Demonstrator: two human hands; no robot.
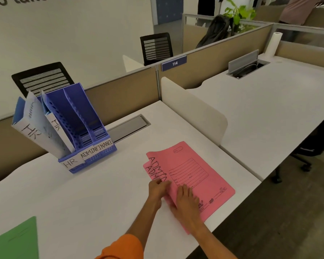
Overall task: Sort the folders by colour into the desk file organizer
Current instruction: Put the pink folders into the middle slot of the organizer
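White office desk (82, 193). Right of blue file organizer (77, 116), two stacked pink folders (198, 165); left hand (158, 189) pinching their edge, right hand (185, 202) pressing flat, fingers straight.

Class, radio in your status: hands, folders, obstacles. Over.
Status: left hand pinching pink folders at the edge, right hand flat on them. Admin slot of organizer empty. Nothing in the way.

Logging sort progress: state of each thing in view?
organizer: upright; HR slot filled, ADMIN and FINANCE slots empty
HR folders: standing in HR slot, leaning
pink folders: two, flat on desk, offset
green folder: flat on desk, untouched
left hand: pinches pink folders' edge
right hand: flat on pink folders
near cable hatch: shut
far cable hatch: lid up
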